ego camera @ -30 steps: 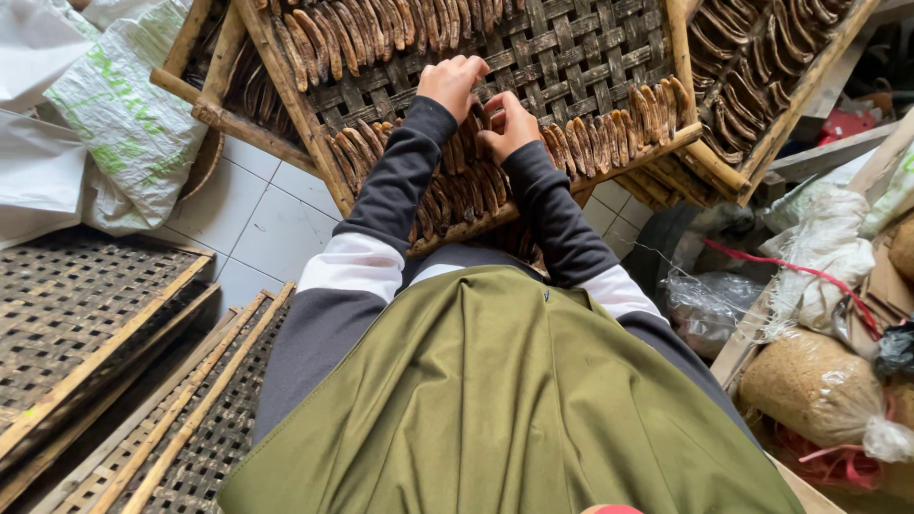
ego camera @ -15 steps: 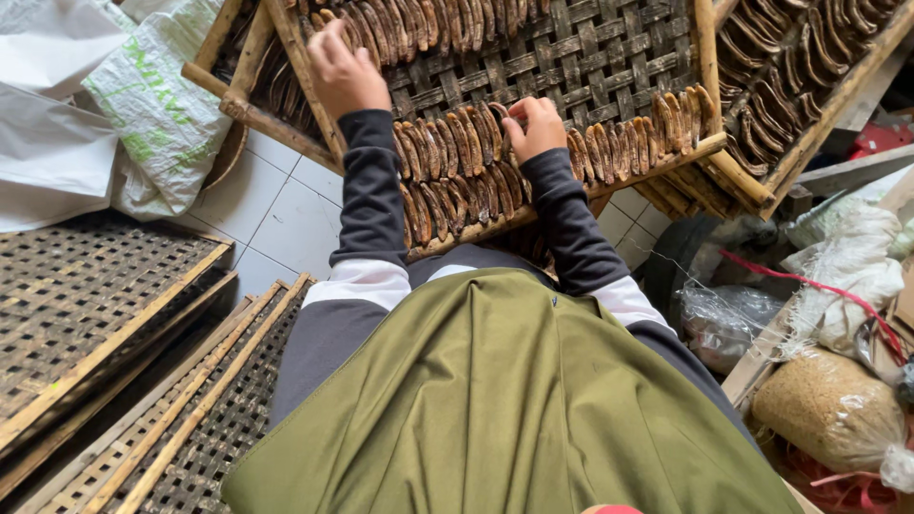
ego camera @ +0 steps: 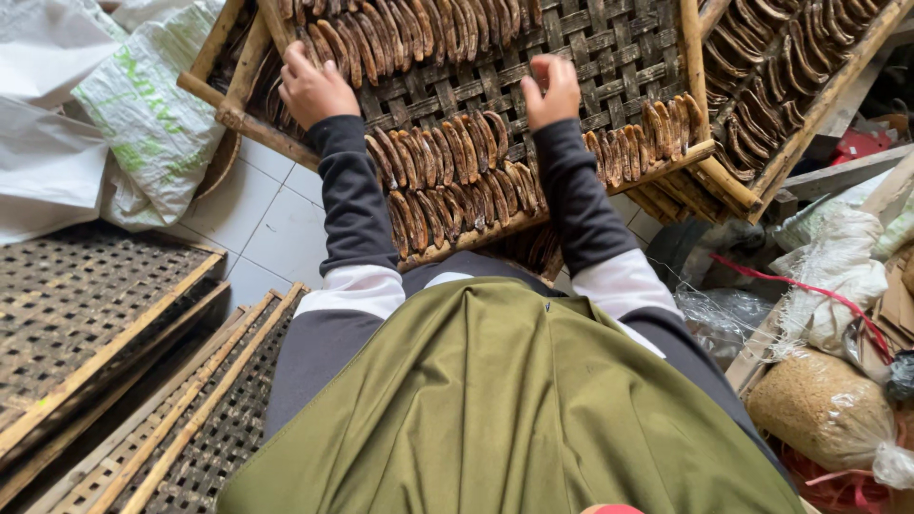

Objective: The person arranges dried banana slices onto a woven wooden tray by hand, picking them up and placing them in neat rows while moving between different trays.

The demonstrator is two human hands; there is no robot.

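A woven bamboo tray (ego camera: pixel 609 57) with a wooden frame leans in front of me. Rows of brown dried banana strips (ego camera: pixel 457 181) lie across it. My left hand (ego camera: pixel 314 90) rests near the tray's left edge on an upper row of strips, fingers bent down; what they grip is hidden. My right hand (ego camera: pixel 550 90) sits on the bare weave in the middle, above the lower rows, with fingers curled in and nothing visible in them. Dark sleeves cover both arms, and an olive apron (ego camera: pixel 495 409) covers my lap.
A second tray of strips (ego camera: pixel 790 86) lies at the upper right. Empty woven trays (ego camera: pixel 86 314) are stacked on the tiled floor at the left. White sacks (ego camera: pixel 114 114) lie at the upper left. Plastic bags and a sack of grain-like filling (ego camera: pixel 819 409) crowd the right.
Both hands were together at the middle row. My left hand has moved out to the tray's upper left, and my right hand has moved up onto the bare weave.
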